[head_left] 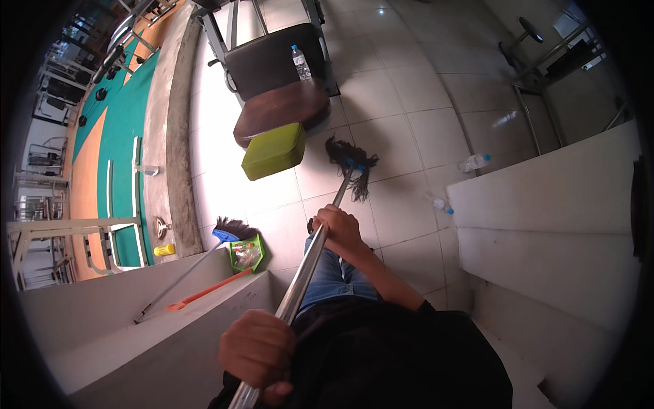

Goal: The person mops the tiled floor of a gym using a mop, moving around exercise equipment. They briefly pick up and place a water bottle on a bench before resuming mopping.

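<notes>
Both my hands grip the metal handle of a string mop. Near its upper end, at the bottom of the view, my left hand is closed around the handle. Farther down the shaft my right hand holds it, in front of my jeans. The mop head, with dark strands and a blue clamp, lies on the pale floor tiles ahead of me, to the right of a lime-green padded block.
An exercise machine's brown seat stands ahead, a water bottle on it. Plastic bottles lie at right by a white wall. At left are a blue broom, a green dustpan holding litter, and a concrete ledge.
</notes>
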A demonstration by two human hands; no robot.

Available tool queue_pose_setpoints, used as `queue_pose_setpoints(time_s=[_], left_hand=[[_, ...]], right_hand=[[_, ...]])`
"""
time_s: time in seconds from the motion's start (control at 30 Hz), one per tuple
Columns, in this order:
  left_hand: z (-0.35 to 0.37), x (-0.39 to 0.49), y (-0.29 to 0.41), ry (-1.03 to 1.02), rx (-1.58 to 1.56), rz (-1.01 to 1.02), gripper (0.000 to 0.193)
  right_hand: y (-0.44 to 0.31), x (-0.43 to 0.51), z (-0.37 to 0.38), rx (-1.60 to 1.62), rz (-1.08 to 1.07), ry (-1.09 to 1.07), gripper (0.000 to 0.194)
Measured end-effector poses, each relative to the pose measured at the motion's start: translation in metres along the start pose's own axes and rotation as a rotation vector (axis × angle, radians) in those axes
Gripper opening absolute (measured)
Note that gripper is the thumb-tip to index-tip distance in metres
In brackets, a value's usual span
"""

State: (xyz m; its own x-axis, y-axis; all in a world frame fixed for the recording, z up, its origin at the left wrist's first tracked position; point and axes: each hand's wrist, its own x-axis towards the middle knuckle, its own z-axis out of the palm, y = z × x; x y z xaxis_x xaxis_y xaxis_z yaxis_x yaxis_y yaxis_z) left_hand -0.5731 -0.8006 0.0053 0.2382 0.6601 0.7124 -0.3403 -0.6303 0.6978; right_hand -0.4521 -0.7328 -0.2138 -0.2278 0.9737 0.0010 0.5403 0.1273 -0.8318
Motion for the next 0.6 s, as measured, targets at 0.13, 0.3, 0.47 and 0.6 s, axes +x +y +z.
queue_pose_setpoints(time_s=[0.13, 0.3, 0.47, 0.6], left_hand=[[0.02, -0.068, -0.095, -0.02, 0.235, -0.109, 0.023], [0.006, -0.113, -0.129, 0.102, 0.326, -0.205, 0.022], [-0.076, -0.121, -0.042, 0.594, 0.201, -0.238, 0.037], [-0.12, -0.134, 0.06, 0.806, 0.268, -0.238, 0.036]], right_hand=[[0.129, 0.046, 0.014, 0.008, 0.016, 0.103, 0.011], [0.167, 0.066, 0.021, -0.424, 0.021, 0.011, 0.004], [0.087, 0.054, 0.092, -0.348, -0.22, -0.057, 0.02], [-0.013, 0.025, 0.168, -0.201, -0.26, -0.243, 0.027]])
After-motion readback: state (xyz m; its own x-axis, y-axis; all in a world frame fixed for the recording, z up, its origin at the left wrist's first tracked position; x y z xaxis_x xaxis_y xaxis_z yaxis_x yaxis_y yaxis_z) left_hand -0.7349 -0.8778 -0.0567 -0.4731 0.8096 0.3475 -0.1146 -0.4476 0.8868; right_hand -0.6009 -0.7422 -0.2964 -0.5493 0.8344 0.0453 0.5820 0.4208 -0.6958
